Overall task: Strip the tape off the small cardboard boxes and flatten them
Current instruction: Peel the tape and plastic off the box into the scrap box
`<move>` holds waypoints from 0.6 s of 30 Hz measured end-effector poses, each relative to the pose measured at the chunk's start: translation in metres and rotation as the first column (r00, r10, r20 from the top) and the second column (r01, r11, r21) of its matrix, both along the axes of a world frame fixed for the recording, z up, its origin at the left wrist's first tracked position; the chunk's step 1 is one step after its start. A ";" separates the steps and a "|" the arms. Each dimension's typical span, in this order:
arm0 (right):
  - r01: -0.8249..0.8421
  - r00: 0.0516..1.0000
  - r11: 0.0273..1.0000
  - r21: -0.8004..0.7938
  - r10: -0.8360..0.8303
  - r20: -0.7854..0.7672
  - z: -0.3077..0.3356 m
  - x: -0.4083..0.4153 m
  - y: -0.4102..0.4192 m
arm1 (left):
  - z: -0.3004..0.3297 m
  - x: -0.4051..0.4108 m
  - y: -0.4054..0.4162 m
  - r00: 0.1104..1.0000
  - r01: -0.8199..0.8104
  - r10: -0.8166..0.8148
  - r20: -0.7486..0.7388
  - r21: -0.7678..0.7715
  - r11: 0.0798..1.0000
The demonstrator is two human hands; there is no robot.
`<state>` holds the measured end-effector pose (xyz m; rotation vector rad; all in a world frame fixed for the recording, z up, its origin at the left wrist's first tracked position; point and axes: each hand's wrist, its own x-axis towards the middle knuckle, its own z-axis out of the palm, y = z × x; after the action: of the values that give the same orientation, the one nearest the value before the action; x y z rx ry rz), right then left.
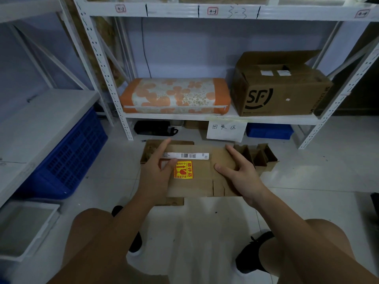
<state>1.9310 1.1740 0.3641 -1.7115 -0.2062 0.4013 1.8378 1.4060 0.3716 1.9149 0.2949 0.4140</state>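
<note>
The big open carton on the right of the shelf bears a black "SF" logo. A white paper sign hanging under that shelf reads "回收区". The far top shelf beam carries red-boxed tags, 1 reading "4-3", beside handwritten "3-3". The flattened box shows a yellow "易碎品" sticker and a barcode label marked "03".

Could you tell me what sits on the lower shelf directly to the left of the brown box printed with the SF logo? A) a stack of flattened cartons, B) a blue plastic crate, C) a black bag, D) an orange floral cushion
D: the orange floral cushion lies on the white shelf just left of the SF box, while the blue crate stands on the floor further left.
</note>
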 end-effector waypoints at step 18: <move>-0.119 0.969 0.970 -0.211 0.160 0.190 -0.022 0.011 0.000 | -0.018 0.011 0.018 0.907 0.182 -0.103 -0.408 0.162 0.970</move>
<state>1.9420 1.1743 0.3419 -1.9430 -0.4536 0.3569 1.8486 1.4240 0.3533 2.1950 0.3861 -0.0545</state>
